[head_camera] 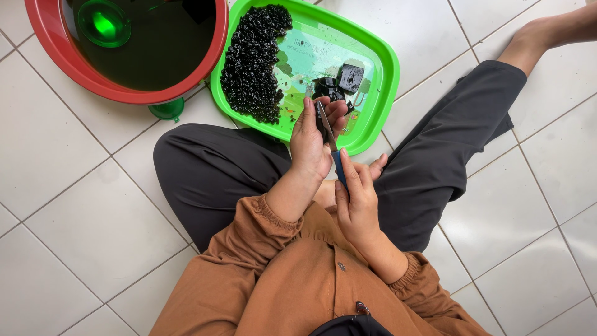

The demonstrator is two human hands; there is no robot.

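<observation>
- The person sits cross-legged on the white tiled floor (74,205), in dark grey trousers and a rust-brown top with gathered cuffs.
- The left hand (311,140) is cupped around a piece of black jelly (326,127), fingers curled over it; most of the piece is hidden in the palm.
- The right hand (356,202) is clenched on the blue handle of a small knife (331,146), forefinger laid along the handle. The blade runs up against the jelly in the left hand.
- Both hands work just over the near rim of a green plastic tray (385,68), which lies on the floor in front of the knees.
- In the tray, a heap of small black jelly cubes (255,59) fills the left side, and a few larger black chunks (342,81) lie towards the middle, just beyond the fingertips.
- A red basin (46,37) of dark liquid stands to the left of the tray, touching its rim, with a green funnel (104,23) sunk inside.
- A second green funnel (166,111) lies on the tiles under the basin's edge.
</observation>
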